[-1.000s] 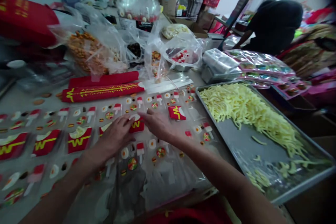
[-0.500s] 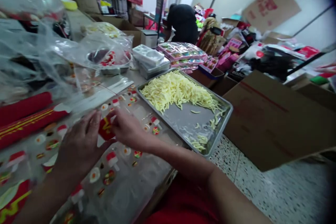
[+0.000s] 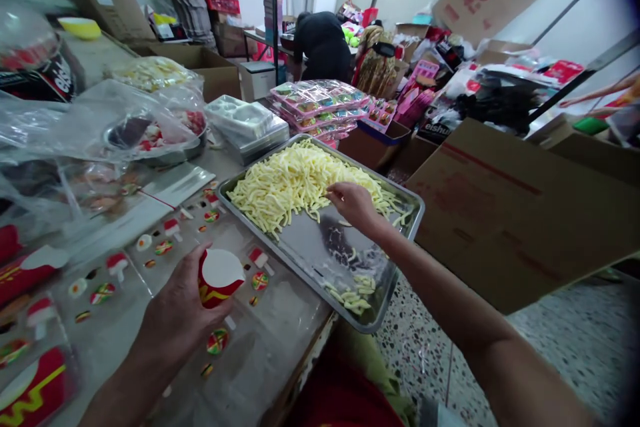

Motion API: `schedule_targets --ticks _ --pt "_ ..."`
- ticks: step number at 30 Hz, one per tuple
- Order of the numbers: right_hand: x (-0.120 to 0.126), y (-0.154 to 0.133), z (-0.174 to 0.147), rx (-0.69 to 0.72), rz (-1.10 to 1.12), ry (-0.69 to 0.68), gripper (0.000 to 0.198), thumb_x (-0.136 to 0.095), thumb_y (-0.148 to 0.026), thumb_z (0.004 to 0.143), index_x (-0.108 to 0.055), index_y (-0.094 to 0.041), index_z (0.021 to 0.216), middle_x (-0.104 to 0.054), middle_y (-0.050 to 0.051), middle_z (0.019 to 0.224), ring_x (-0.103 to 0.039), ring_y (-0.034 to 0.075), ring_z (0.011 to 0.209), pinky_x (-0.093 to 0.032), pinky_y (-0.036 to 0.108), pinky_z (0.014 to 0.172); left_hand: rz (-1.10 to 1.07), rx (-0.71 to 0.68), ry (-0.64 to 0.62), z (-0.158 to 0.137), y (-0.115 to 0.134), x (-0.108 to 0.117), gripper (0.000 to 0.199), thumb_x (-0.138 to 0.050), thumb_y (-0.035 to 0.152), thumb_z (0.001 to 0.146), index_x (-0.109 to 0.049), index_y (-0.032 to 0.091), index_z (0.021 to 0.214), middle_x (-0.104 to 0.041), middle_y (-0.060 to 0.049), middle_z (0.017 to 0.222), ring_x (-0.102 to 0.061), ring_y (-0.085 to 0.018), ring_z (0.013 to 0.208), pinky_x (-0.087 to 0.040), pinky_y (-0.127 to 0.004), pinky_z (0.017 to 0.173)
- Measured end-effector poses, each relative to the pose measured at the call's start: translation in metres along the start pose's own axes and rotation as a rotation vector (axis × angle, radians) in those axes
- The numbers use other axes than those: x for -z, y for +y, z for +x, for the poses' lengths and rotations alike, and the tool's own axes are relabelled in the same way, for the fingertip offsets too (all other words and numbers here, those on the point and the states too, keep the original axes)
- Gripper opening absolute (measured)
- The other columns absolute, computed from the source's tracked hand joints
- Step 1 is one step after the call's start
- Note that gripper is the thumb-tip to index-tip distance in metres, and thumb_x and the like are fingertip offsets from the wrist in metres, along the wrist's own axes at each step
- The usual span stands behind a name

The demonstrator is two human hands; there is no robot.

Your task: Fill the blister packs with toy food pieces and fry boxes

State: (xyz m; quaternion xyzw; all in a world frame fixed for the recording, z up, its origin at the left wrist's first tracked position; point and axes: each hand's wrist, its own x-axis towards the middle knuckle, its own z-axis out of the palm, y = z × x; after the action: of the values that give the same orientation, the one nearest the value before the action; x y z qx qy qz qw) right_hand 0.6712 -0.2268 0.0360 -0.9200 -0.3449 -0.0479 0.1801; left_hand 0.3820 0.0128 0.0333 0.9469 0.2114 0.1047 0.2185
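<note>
My left hand [image 3: 183, 307] is closed around a red french-fry carton [image 3: 220, 278] with a yellow zigzag and a white inside, its mouth tilted up above the table. My right hand [image 3: 354, 205] reaches over a grey metal tray [image 3: 305, 280], fingers pinched at the near edge of a heap of pale yellow toy fries [image 3: 295, 177]. Whatever lies between those fingertips is hidden. A few loose fries [image 3: 357, 295] lie in the tray's near corner. Under my left hand, clear plastic packs hold small toy foods, such as a burger piece [image 3: 217, 341] and a red-and-white popsicle [image 3: 117, 265].
Flat red cartons [image 3: 37, 390] lie at the left. Behind them are clear plastic bags [image 3: 145, 120], a metal bowl [image 3: 193, 147], white moulded trays [image 3: 240, 117] and stacked pink toy packs [image 3: 320, 100]. A big cardboard box [image 3: 520, 213] stands right of the tray. A person [image 3: 325, 47] bends over farther back.
My right hand has left the carton and moved right to the fries in the tray. The carton in my left hand now stands opened out, its mouth showing. The view has shifted.
</note>
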Motion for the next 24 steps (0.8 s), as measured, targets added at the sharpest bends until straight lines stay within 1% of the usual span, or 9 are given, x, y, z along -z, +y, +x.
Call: schedule_targets --ticks 3,6,10,13,15,18,20,22,24 --pt "-0.025 0.009 0.012 0.13 -0.088 -0.053 0.052 -0.063 -0.046 0.096 -0.057 -0.028 0.145 -0.055 0.012 0.147 -0.051 0.03 0.128 -0.039 0.041 0.104 -0.012 -0.065 0.061 0.001 0.017 -0.001 0.077 -0.073 0.042 0.079 -0.04 0.025 0.146 -0.063 -0.013 0.133 -0.067 -0.032 0.113 -0.057 -0.041 0.089" --pt "-0.046 -0.002 0.015 0.16 -0.204 -0.087 0.067 -0.064 -0.057 0.092 -0.045 -0.037 0.153 -0.029 0.011 0.164 -0.033 0.037 0.141 -0.029 0.052 0.11 -0.034 -0.17 0.143 0.001 0.042 -0.008 0.082 -0.075 0.041 0.078 -0.037 0.025 0.149 -0.06 -0.012 0.137 -0.066 -0.031 0.115 -0.056 -0.04 0.093" --pt "-0.024 0.006 0.012 0.265 -0.179 -0.213 0.05 -0.073 -0.043 0.087 -0.064 -0.032 0.135 -0.051 0.01 0.145 -0.043 0.033 0.129 -0.033 0.049 0.104 -0.024 -0.226 0.159 -0.004 0.054 -0.015 0.082 -0.074 0.038 0.079 -0.036 0.024 0.15 -0.058 -0.012 0.14 -0.064 -0.03 0.118 -0.055 -0.04 0.096" --pt "0.015 0.035 0.006 0.381 0.074 -0.378 0.042 -0.077 -0.035 0.086 -0.07 -0.034 0.127 -0.058 0.005 0.133 -0.054 0.022 0.11 -0.042 0.036 0.094 -0.015 -0.148 0.091 -0.008 0.041 -0.013 0.081 -0.074 0.04 0.079 -0.038 0.024 0.149 -0.06 -0.012 0.137 -0.066 -0.03 0.115 -0.056 -0.04 0.095" --pt "0.031 0.05 0.001 0.314 0.231 -0.37 0.042 -0.074 -0.032 0.089 -0.069 -0.035 0.13 -0.06 0.004 0.13 -0.057 0.017 0.097 -0.045 0.031 0.087 -0.024 -0.069 0.048 -0.007 0.034 -0.011 0.08 -0.076 0.044 0.079 -0.04 0.025 0.148 -0.063 -0.012 0.132 -0.068 -0.03 0.111 -0.056 -0.04 0.092" --pt "0.024 0.049 -0.006 0.235 0.248 -0.327 0.045 -0.073 -0.022 0.087 -0.069 -0.031 0.132 -0.064 0.004 0.122 -0.058 0.017 0.094 -0.045 0.03 0.087 -0.049 -0.057 0.062 0.001 0.041 -0.008 0.082 -0.077 0.048 0.078 -0.041 0.026 0.147 -0.064 -0.01 0.131 -0.068 -0.029 0.11 -0.056 -0.039 0.093" --pt "0.007 0.035 -0.01 0.322 0.226 -0.365 0.05 -0.074 -0.014 0.083 -0.069 -0.031 0.13 -0.064 0.004 0.123 -0.059 0.017 0.1 -0.044 0.029 0.089 -0.06 -0.134 0.085 0.008 0.055 -0.008 0.082 -0.078 0.047 0.077 -0.041 0.025 0.148 -0.063 -0.01 0.134 -0.067 -0.028 0.113 -0.055 -0.038 0.096" --pt "-0.005 0.023 -0.01 0.402 0.197 -0.415 0.05 -0.078 -0.018 0.081 -0.07 -0.032 0.128 -0.066 0.002 0.119 -0.06 0.017 0.097 -0.044 0.028 0.085 -0.046 -0.221 0.085 0.013 0.069 -0.01 0.082 -0.078 0.044 0.078 -0.04 0.025 0.148 -0.061 -0.01 0.137 -0.065 -0.029 0.117 -0.054 -0.037 0.098" --pt "-0.005 0.023 -0.008 0.344 0.085 -0.43 0.043 -0.084 -0.031 0.079 -0.073 -0.031 0.12 -0.071 0.001 0.099 -0.06 0.017 0.084 -0.042 0.028 0.075 -0.024 -0.265 0.076 0.013 0.076 -0.013 0.082 -0.077 0.044 0.079 -0.039 0.024 0.149 -0.06 -0.011 0.139 -0.064 -0.029 0.119 -0.054 -0.038 0.097"
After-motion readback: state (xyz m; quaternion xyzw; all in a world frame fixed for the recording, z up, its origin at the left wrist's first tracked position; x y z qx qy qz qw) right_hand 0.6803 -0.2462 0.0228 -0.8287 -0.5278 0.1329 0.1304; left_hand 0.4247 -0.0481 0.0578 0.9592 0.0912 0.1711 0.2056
